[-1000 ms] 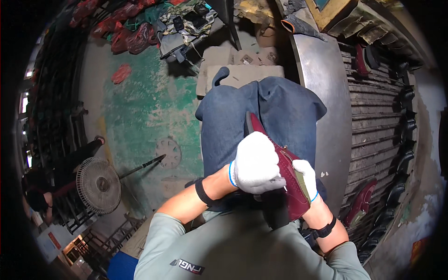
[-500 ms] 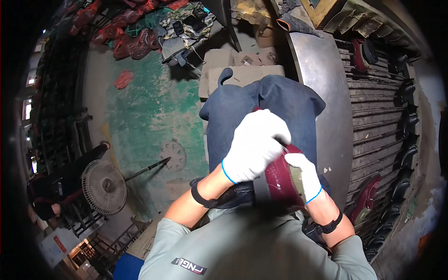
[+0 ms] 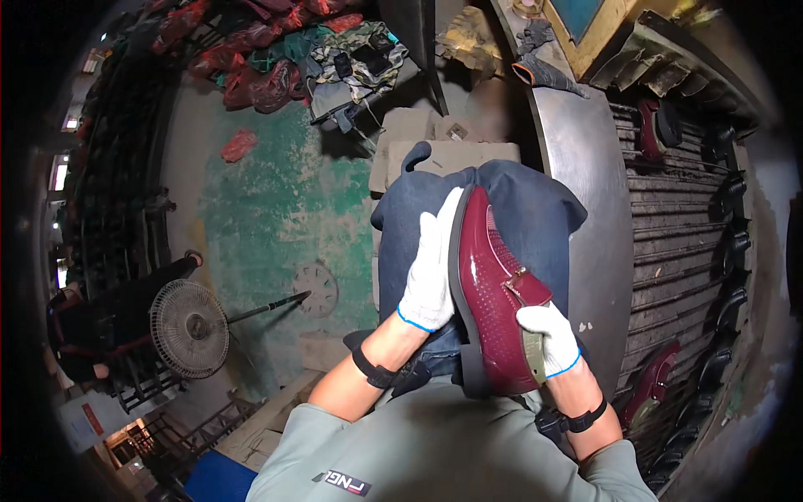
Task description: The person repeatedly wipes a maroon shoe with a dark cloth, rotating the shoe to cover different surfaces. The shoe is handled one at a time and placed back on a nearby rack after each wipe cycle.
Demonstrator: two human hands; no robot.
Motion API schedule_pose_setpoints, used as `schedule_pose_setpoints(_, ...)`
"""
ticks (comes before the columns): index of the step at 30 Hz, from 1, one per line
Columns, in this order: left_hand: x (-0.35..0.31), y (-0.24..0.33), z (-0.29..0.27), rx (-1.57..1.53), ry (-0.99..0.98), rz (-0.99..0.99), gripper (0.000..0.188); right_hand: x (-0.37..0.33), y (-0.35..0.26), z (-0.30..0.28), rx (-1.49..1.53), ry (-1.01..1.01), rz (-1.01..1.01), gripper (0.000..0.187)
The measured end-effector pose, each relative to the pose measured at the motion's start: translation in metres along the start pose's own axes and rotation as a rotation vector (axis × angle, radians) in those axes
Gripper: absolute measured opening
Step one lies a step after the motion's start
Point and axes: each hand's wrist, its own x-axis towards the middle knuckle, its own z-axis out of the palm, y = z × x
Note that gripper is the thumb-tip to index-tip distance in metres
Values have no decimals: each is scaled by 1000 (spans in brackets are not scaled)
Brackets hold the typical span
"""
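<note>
- Your left hand point(image 3: 428, 272), in a white glove with blue edging, is flat, its fingers stretched along the sole side of the shoe point(image 3: 493, 293).
- Your right hand point(image 3: 549, 336), gloved alike, is clamped on the shoe by its opening, thumb laid over the edge.
- Your hands are apart from each other, one on each side of the shoe.
- The shoe is over your lap, toe pointing away from you, heel close to your shirt point(image 3: 368, 443), dark sole turned to your left. You cannot tell from here whether it touches your trousers point(image 3: 414, 222).
- Its upper is glossy dark red, with rows of small holes and a metal trim point(image 3: 517, 274) across the front; something olive-green point(image 3: 534, 351) shows at the opening.
- Just to your right is a metal sheet point(image 3: 592, 192), and beyond it a slatted rack point(image 3: 669, 222) bearing a second red shoe point(image 3: 652, 381).
- Well off to your left are a fan point(image 3: 191, 328) and, behind it, another person point(image 3: 104, 322) in dark clothes.
- Red bags point(image 3: 268, 88) lie ahead, to the left.
</note>
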Motion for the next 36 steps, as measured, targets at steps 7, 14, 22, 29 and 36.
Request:
schedule_pose_setpoints(7,-16,10,24,486,18,102,105,7,5,-2,-246,-86,-198,114)
schedule_pose_setpoints(14,-25,19,30,899,11,321,93,10,6,-8,-734,-78,-476,115)
schedule_pose_setpoints(22,-13,43,15,744,-73,191,97,11,21,-9,-1293,70,-802,116)
schedule_pose_setpoints(29,11,81,17,695,-233,22,72,12,28,6,-1583,106,-939,116)
schedule_pose_setpoints(36,17,66,-4,710,-171,66,58,16,42,-18,-1592,197,-763,127)
